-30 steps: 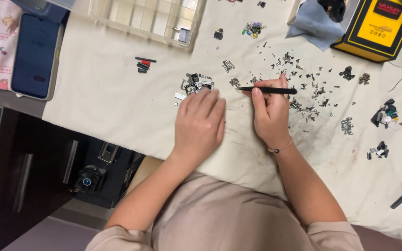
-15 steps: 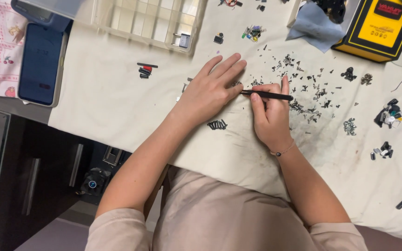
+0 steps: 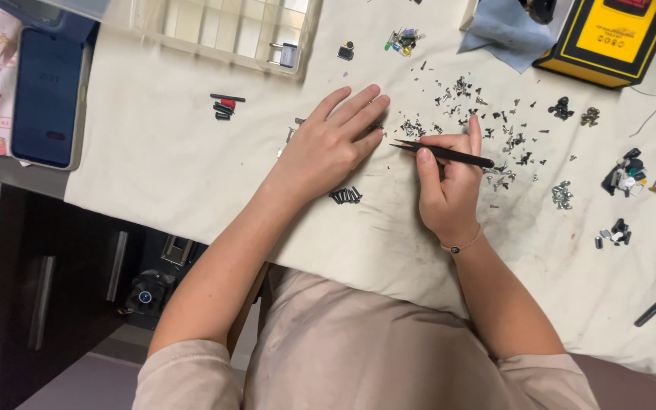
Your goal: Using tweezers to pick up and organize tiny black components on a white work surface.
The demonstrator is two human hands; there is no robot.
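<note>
So the whole desk is draped in an off-white cloth, pretty grubby toward the lower middle of the frame. A dark phone is parked at the upper left, a clear compartment tray sits along the top edge, and a yellow-and-black box is wedged into the upper right corner with a blue cloth tucked beside it.

Biggest change from a second ago: the left hand has been slid up and away from the body. It's now laid flat with the fingers spread apart, fingertips resting at the edge of the scattered tiny screws in the upper middle. Nothing is gripped by it. A neat little row of black screws has been uncovered just below the palm, which wasn't visible while the hand was lying over that spot.

The right hand has barely been moved. It's pinched around black tweezers, tips pointed left toward the left fingertips and nearly touching them. Whether anything is caught between the tips can't be told.

So sorting seems to be underway: one batch looks lined up, and the loose pile is being gone at again.
</note>
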